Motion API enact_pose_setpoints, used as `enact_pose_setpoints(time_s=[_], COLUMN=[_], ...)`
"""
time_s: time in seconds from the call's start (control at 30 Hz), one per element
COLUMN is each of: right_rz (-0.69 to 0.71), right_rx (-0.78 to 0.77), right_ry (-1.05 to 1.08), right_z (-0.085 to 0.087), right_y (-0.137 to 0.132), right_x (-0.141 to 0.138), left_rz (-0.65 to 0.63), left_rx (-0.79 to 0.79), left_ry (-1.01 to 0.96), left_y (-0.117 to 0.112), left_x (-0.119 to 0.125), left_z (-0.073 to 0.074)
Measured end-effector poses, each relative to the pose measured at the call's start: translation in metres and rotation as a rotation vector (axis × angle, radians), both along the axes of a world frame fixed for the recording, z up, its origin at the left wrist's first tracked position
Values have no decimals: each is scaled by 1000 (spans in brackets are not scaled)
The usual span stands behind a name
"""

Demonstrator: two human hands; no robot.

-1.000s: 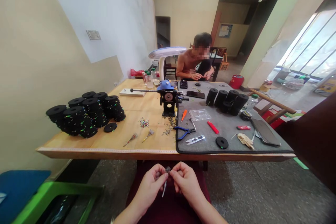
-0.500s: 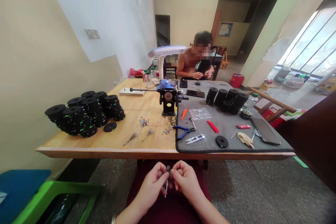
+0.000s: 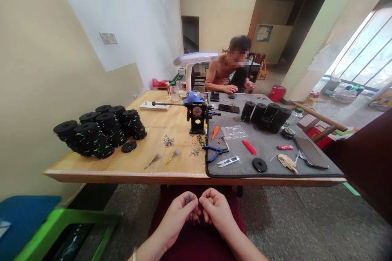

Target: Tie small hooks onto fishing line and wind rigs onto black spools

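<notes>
Close in, the left hand (image 3: 180, 214) has its fingers curled around a small grey bundle (image 3: 189, 199); the right hand (image 3: 217, 213), just beside it, has thumb and fingertips pinched together, though whether they grip anything is too small to tell. The bundle now sits deeper in the left fingers, and the pale tail that hung below them is mostly hidden, which suggests a change of grip. Beyond the fingers is a wooden surface (image 3: 118, 166), with two wispy bundles (image 3: 163, 158) ahead and slightly left. Ahead and right, a grey mat (image 3: 239, 171) carries snips (image 3: 228, 161), blue pliers (image 3: 216, 153) and a black disc (image 3: 259, 164). Farther out are stacked black discs (image 3: 99, 132) to the left and a small machine (image 3: 197, 116) straight ahead, with a lamp (image 3: 196, 58) behind it. Past these a co-worker (image 3: 219, 74) sits bent over, hands now farther apart; a red bucket (image 3: 277, 93) stands beyond, to the right.
</notes>
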State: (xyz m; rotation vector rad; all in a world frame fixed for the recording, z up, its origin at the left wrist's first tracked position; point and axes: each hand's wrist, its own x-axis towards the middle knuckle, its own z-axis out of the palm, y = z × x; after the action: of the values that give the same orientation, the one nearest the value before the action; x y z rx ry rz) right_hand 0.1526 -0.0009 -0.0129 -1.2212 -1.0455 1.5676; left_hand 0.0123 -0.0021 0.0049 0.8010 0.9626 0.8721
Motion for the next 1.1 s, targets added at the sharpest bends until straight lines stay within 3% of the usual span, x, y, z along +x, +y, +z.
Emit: enact_pose_setpoints(time_s=[0.2,0.33,0.67,1.1], right_rz=[61,115,110,79], right_rx=[-27,-47,-106,-153], right_ry=[5,3,109,194], right_z=[2,2,3,2], right_y=[-5,-8,-10,-10], right_x=[2,-1,-2,-3], left_rz=[75,59,100,86], left_rx=[37,77,604,814], left_ry=[73,136,671,820], left_y=[3,4,3,0], left_x=[-1,-1,-10,-10], left_z=[-10,-12,-8,-4])
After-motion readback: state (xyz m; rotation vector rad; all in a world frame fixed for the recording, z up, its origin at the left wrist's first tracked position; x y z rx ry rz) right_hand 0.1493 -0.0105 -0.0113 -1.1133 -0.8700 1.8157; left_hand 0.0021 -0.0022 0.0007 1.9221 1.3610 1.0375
